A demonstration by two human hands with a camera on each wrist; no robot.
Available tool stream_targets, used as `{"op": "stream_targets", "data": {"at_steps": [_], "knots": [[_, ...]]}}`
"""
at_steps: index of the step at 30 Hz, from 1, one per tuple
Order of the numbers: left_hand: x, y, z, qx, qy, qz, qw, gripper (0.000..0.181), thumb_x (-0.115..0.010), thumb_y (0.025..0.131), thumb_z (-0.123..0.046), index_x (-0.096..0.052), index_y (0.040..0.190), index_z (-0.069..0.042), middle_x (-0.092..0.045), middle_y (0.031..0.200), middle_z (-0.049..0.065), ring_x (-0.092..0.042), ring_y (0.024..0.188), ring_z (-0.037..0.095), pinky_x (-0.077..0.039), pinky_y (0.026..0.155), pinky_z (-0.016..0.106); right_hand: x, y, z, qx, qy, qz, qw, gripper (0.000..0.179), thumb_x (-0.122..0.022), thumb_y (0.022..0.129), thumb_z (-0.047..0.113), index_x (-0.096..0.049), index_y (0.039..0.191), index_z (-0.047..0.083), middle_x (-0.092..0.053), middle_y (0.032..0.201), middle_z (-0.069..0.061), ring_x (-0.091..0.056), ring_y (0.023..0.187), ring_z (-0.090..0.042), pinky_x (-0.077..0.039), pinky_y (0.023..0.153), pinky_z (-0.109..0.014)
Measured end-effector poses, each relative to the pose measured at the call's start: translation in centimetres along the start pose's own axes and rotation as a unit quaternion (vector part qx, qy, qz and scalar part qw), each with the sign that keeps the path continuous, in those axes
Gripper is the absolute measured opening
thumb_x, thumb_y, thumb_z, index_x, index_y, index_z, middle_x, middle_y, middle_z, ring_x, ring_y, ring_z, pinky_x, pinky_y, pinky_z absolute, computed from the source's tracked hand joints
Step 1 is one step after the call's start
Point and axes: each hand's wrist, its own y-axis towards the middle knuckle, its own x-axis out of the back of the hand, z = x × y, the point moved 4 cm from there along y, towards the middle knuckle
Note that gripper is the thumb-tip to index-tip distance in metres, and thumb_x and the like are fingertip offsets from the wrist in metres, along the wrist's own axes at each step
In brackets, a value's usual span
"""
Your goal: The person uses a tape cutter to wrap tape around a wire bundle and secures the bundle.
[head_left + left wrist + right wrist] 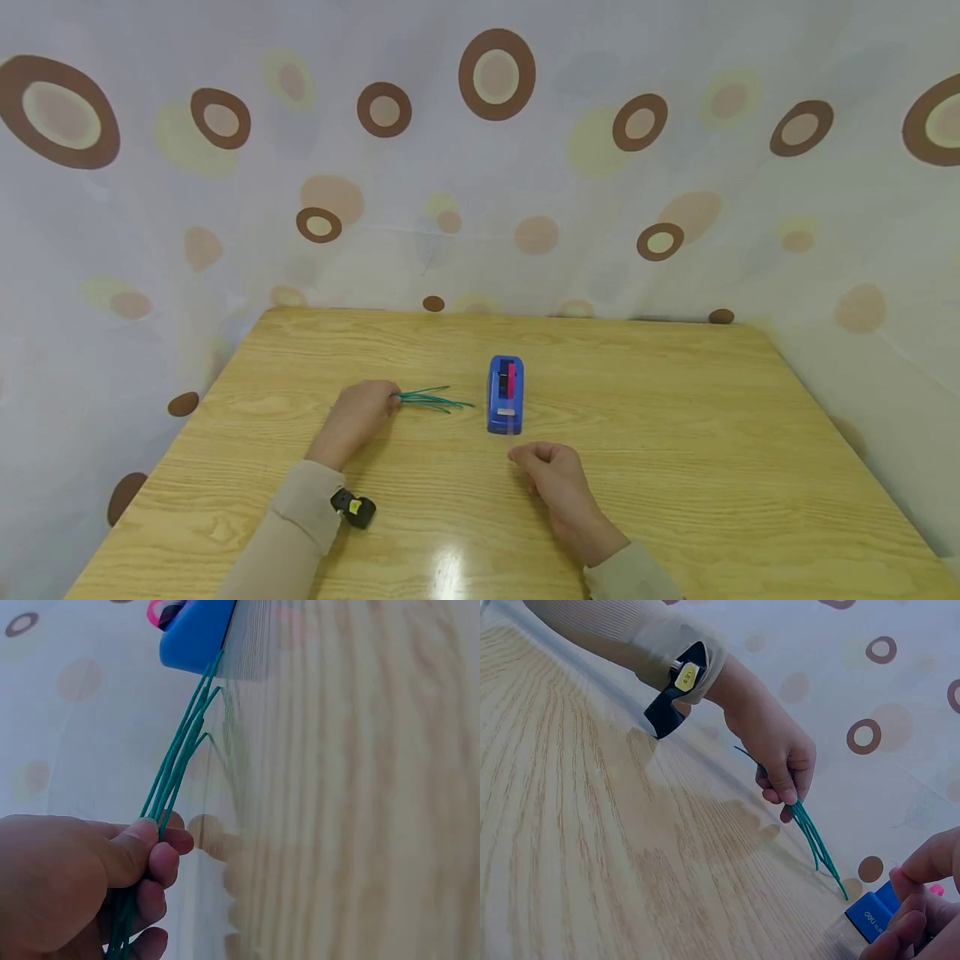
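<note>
My left hand (365, 414) grips a bundle of thin green wires (431, 400) in its curled fingers, and their loose ends point right. In the left wrist view the thumb presses the wires (176, 769) against the fingers. A blue tape dispenser (494, 412) with a pink and black reel stands just beyond those ends. From its front edge a short strip of clear tape (511, 427) runs toward my right hand (558, 487), whose thumb and forefinger pinch its end. The right wrist view shows the dispenser (868, 919) partly hidden behind the right fingers.
A wooden table (675, 433) lies under everything, its far edge against a wall covering (555, 183) with brown and beige circles. A black strap with a yellow label (352, 508) sits at the left wrist.
</note>
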Motion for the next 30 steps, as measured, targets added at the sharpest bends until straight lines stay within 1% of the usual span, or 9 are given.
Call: {"op": "stream_targets", "data": {"at_steps": [3, 5, 9, 11, 13, 15, 20, 22, 30], "knots": [[0.1, -0.1, 0.1, -0.004, -0.05, 0.004, 0.9988, 0.027, -0.062, 0.097, -0.009, -0.06, 0.071, -0.01, -0.05, 0.064, -0.002, -0.046, 0.063, 0.017, -0.043, 0.062, 0.037, 0.0, 0.0, 0.0, -0.003, -0.001, -0.001, 1.0, 0.016, -0.065, 0.093, 0.01, -0.071, 0.094, -0.005, -0.052, 0.072, 0.001, -0.042, 0.061, -0.012, -0.039, 0.055, -0.022], [0.1, -0.2, 0.2, 0.0, -0.081, 0.003, 0.9967, 0.023, -0.063, 0.097, -0.008, -0.065, 0.074, -0.009, -0.056, 0.069, -0.002, -0.05, 0.067, 0.016, -0.045, 0.066, 0.037, 0.0, 0.0, 0.0, -0.006, -0.003, -0.002, 1.0, 0.016, -0.065, 0.093, 0.01, -0.072, 0.093, -0.004, -0.051, 0.07, 0.001, -0.042, 0.061, -0.012, -0.038, 0.055, -0.023], [0.0, -0.3, 0.7, 0.014, -0.137, 0.005, 0.9904, 0.014, -0.063, 0.097, -0.01, -0.076, 0.095, -0.006, -0.07, 0.091, 0.002, -0.063, 0.086, 0.019, -0.051, 0.082, 0.042, 0.0, -0.1, 0.0, -0.008, -0.007, -0.002, 0.9999, 0.017, -0.065, 0.094, 0.011, -0.072, 0.095, -0.004, -0.05, 0.069, 0.0, -0.042, 0.062, -0.013, -0.038, 0.055, -0.023], [-0.1, -0.4, 0.9, 0.018, -0.158, 0.007, 0.9872, 0.017, -0.063, 0.097, -0.01, -0.076, 0.106, -0.003, -0.072, 0.102, 0.006, -0.065, 0.097, 0.023, -0.051, 0.087, 0.044, 0.0, -0.1, 0.0, -0.007, -0.005, -0.001, 1.0, 0.017, -0.065, 0.094, 0.011, -0.072, 0.096, -0.005, -0.051, 0.071, 0.0, -0.043, 0.062, -0.013, -0.039, 0.055, -0.023], [-0.1, -0.5, 1.0, 0.014, -0.174, 0.01, 0.9845, 0.019, -0.063, 0.097, -0.01, -0.075, 0.11, 0.0, -0.072, 0.106, 0.01, -0.065, 0.101, 0.025, -0.051, 0.088, 0.045, -0.1, 0.0, 0.0, -0.005, -0.002, 0.0, 1.0, 0.017, -0.065, 0.094, 0.011, -0.072, 0.095, -0.005, -0.053, 0.073, 0.0, -0.043, 0.063, -0.013, -0.039, 0.056, -0.023], [-0.2, -0.6, 1.2, 0.012, -0.184, 0.01, 0.9828, 0.021, -0.061, 0.098, -0.009, -0.074, 0.111, 0.0, -0.071, 0.108, 0.011, -0.064, 0.102, 0.025, -0.051, 0.088, 0.045, 0.0, 0.0, -0.1, -0.004, -0.001, -0.001, 1.0, 0.017, -0.065, 0.094, 0.011, -0.072, 0.095, -0.005, -0.054, 0.075, -0.001, -0.043, 0.063, -0.013, -0.04, 0.056, -0.023], [-0.3, -0.8, 1.6, 0.022, -0.214, 0.021, 0.9764, 0.021, -0.057, 0.1, -0.008, -0.074, 0.11, 0.0, -0.07, 0.105, 0.01, -0.058, 0.085, 0.02, -0.047, 0.076, 0.038, -0.1, 0.0, -0.1, -0.005, -0.004, -0.001, 1.0, 0.018, -0.065, 0.094, 0.011, -0.071, 0.097, -0.006, -0.055, 0.076, -0.001, -0.043, 0.063, -0.013, -0.04, 0.056, -0.023], [-0.3, -0.9, 1.6, 0.027, -0.219, 0.02, 0.9752, 0.021, -0.057, 0.1, -0.008, -0.074, 0.108, 0.0, -0.07, 0.103, 0.01, -0.056, 0.082, 0.02, -0.046, 0.074, 0.037, -0.1, 0.0, 0.0, -0.004, -0.004, -0.002, 1.0, 0.018, -0.065, 0.094, 0.01, -0.071, 0.096, -0.006, -0.055, 0.076, -0.001, -0.043, 0.063, -0.013, -0.04, 0.055, -0.023], [0.1, -1.3, 1.5, 0.047, -0.211, -0.023, 0.9761, 0.016, -0.065, 0.096, -0.009, -0.078, 0.103, -0.004, -0.073, 0.103, 0.009, -0.065, 0.097, 0.024, -0.052, 0.082, 0.043, -0.1, 0.0, 0.0, -0.004, -0.001, -0.004, 1.0, 0.017, -0.066, 0.093, 0.01, -0.071, 0.094, -0.007, -0.054, 0.076, 0.0, -0.042, 0.061, -0.012, -0.038, 0.054, -0.022]]}}
